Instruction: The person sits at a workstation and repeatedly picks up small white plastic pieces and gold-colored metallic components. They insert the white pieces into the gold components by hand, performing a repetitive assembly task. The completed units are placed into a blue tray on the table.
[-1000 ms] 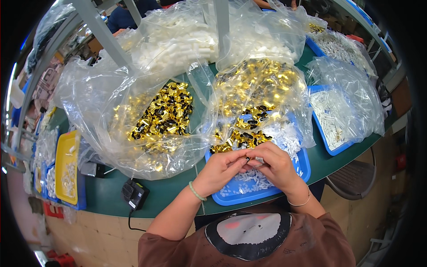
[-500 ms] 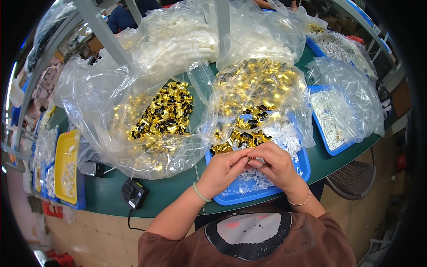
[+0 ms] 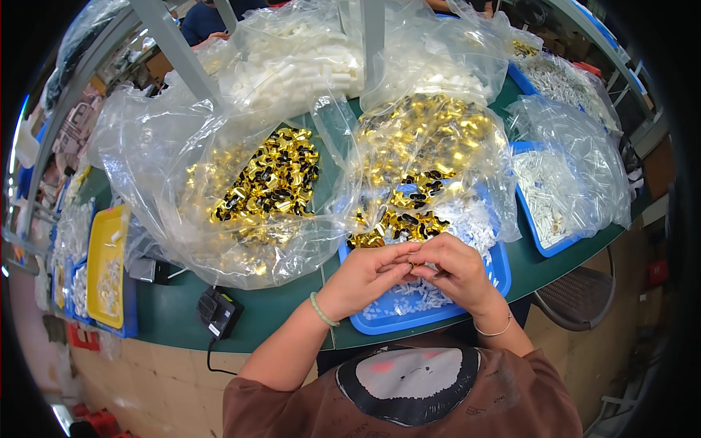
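My left hand (image 3: 369, 275) and my right hand (image 3: 458, 271) meet above the near part of a blue tray (image 3: 416, 324). Their fingertips are pinched together around a small gold-and-black part (image 3: 413, 266), mostly hidden by the fingers. Just beyond them, a heap of shiny gold-and-black parts (image 3: 405, 227) spills from a clear plastic bag (image 3: 431, 142) into the tray. Small white plastic pieces (image 3: 475, 228) lie loose in the same tray, at the right of the heap and beneath my hands.
At left, another clear bag (image 3: 157, 182) holds more gold-and-black parts (image 3: 281, 175). Bags of white cylindrical pieces (image 3: 292, 69) stand behind. A yellow tray (image 3: 107, 270) and a black corded device (image 3: 217, 312) sit left; a blue tray of clear sticks (image 3: 548, 201) sits right. Grey posts (image 3: 372, 44) rise behind.
My hands stay together over the tray, with small shifts of the fingers. The left fingers are slightly straighter over the part. My head view has shifted a little.
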The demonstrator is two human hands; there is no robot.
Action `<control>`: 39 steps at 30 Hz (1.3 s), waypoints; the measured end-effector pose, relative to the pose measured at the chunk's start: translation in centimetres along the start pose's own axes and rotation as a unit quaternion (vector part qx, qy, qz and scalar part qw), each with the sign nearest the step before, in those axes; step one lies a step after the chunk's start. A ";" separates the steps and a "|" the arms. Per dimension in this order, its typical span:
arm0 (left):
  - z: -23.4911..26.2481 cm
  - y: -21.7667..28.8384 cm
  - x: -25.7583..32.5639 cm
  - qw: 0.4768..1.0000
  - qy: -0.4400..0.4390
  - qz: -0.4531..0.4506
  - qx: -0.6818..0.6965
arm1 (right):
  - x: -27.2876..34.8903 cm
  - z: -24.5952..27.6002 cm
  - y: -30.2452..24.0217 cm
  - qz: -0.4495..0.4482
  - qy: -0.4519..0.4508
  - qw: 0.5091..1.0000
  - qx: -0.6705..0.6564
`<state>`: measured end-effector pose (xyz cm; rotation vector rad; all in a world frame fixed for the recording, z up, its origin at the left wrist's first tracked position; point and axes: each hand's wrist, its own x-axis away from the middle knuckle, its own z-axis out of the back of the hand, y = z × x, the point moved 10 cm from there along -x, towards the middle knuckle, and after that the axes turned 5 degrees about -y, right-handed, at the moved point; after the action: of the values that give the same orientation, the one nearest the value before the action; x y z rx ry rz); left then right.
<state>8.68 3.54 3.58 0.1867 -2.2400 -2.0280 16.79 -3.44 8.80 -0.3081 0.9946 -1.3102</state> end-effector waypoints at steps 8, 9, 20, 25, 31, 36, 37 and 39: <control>0.1 -0.8 -0.1 0.993 0.000 0.016 0.118 | 0.0 0.0 0.2 -0.019 -0.007 0.999 -0.040; 0.1 -0.9 0.0 0.985 -0.008 0.018 0.169 | 0.0 -0.1 0.0 -0.009 -0.008 0.999 -0.034; 0.7 -2.9 -0.3 0.983 0.075 0.010 0.165 | -0.2 0.0 -0.1 -0.026 0.018 0.999 0.010; 1.0 -3.1 -0.2 0.992 0.107 0.002 0.070 | -0.2 -0.6 -0.5 0.026 -0.001 0.999 0.029; 0.8 -2.9 -0.3 0.985 0.062 0.017 0.159 | -0.1 0.4 0.2 -0.025 0.040 0.999 0.019; 0.6 -1.9 -0.1 0.984 0.069 0.027 0.159 | -0.1 0.7 0.4 -0.032 0.045 0.998 0.019; 0.8 -1.9 0.0 0.986 0.079 0.018 0.144 | -0.1 0.7 0.4 -0.034 0.045 0.998 0.018; 1.2 -1.8 0.1 0.989 0.100 0.002 0.112 | -0.1 0.6 0.6 -0.037 0.044 0.998 0.016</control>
<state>8.40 4.57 1.68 0.3874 -2.3308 -1.6682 17.64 -3.38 8.78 -0.2673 1.0427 -1.4156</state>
